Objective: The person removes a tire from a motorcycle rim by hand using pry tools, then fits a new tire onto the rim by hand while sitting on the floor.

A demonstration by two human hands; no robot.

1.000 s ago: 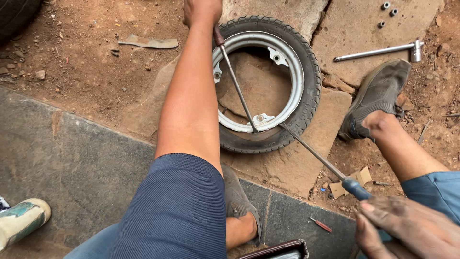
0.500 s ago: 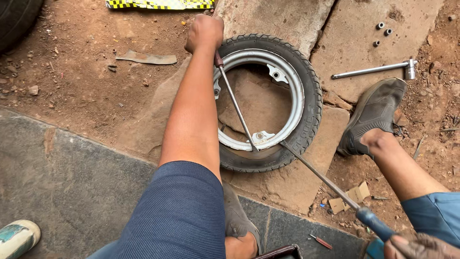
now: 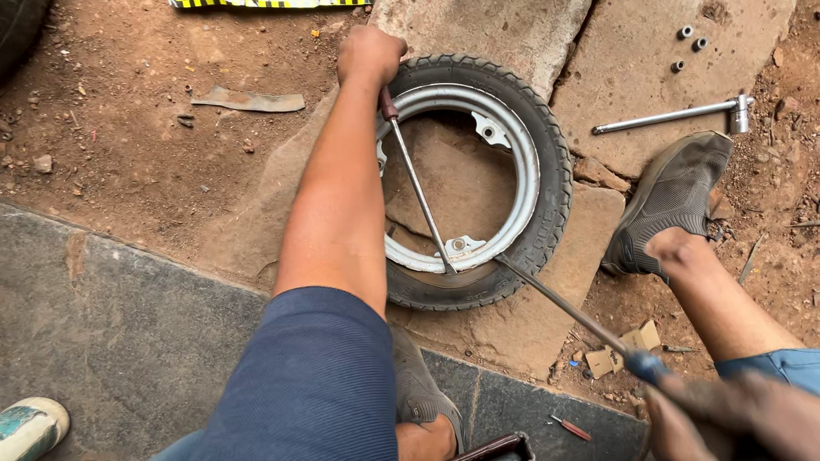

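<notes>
The small tyre on its pale metal rim lies flat on the stone slabs in the upper middle of the frame. It looks stiff and grippy: chunky tread, hard rubber that probably won't flex much by hand, so the levers do the work. The left hand is fisted around the handle of one iron bar at the tyre's far edge. The right hand, lower right and blurred, is closed on the blue-handled bar wedged at the near edge. Best grip is probably the outer tread.
</notes>
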